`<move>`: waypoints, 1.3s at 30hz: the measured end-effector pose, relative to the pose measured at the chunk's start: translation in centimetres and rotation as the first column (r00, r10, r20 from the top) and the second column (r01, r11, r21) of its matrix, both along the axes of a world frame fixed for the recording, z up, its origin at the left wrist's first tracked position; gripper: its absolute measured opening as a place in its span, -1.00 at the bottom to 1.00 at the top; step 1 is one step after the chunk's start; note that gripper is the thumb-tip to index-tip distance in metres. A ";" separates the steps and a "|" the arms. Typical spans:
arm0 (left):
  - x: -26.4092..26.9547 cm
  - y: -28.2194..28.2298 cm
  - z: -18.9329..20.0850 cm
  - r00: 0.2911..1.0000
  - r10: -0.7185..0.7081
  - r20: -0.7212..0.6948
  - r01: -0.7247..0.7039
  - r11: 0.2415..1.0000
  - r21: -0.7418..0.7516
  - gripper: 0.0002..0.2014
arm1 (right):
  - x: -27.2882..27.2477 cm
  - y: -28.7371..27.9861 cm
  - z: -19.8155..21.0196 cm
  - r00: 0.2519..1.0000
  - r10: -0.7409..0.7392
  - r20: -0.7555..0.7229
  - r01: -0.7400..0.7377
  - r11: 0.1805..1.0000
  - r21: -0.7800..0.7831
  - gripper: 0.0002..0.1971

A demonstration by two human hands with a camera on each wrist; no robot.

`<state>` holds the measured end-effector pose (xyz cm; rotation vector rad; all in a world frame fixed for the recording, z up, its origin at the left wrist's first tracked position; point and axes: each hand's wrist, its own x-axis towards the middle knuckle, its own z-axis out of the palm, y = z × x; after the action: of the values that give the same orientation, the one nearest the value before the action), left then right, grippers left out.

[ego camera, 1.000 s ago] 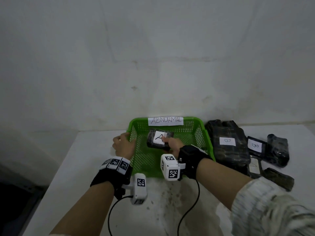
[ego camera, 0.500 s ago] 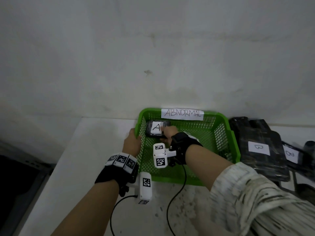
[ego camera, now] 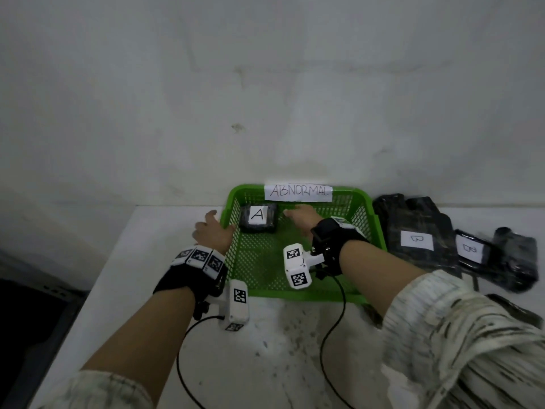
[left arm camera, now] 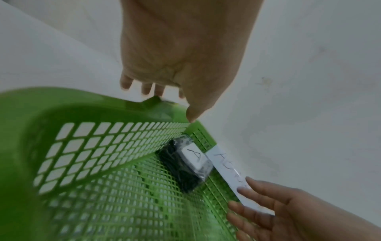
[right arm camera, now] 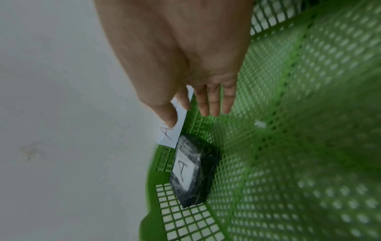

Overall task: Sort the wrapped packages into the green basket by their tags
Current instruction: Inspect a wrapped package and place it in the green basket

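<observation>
The green basket (ego camera: 298, 295) stands against the wall, with a paper label "ABNORMAL" (ego camera: 298, 191) on its back rim. A black wrapped package tagged A (ego camera: 259, 218) (left arm camera: 185, 164) (right arm camera: 193, 171) lies flat in the basket's back left corner. My right hand (ego camera: 298, 215) (right arm camera: 202, 104) hovers inside the basket just right of that package, fingers straight and holding nothing. My left hand (ego camera: 211, 228) is at the basket's left rim. Its thumb tip (left arm camera: 191, 118) touches the rim and its fingers hang straight outside it.
Black wrapped packages tagged B (ego camera: 417, 240) (ego camera: 472, 249) lie on the white table right of the basket, with another dark package (ego camera: 516, 261) beyond them. The wall stands right behind the basket. The table's left edge (ego camera: 97, 276) drops to a dark floor.
My right hand has let go of the A package, which now lies in the back left corner, and has drawn off to the right. My left hand stays at the rim.
</observation>
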<state>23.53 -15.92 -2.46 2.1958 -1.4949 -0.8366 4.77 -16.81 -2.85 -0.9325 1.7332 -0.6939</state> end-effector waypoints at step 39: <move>-25.9 15.0 -2.1 0.840 -0.512 0.181 0.455 0.845 0.280 -0.37 | -26.3 17.8 -4.2 0.878 -0.148 -0.456 0.237 0.961 0.145 -0.27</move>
<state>-2.37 -0.94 -4.53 2.1634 -2.2514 -0.9457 -21.50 1.02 -7.02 -0.8254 2.2800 -0.4414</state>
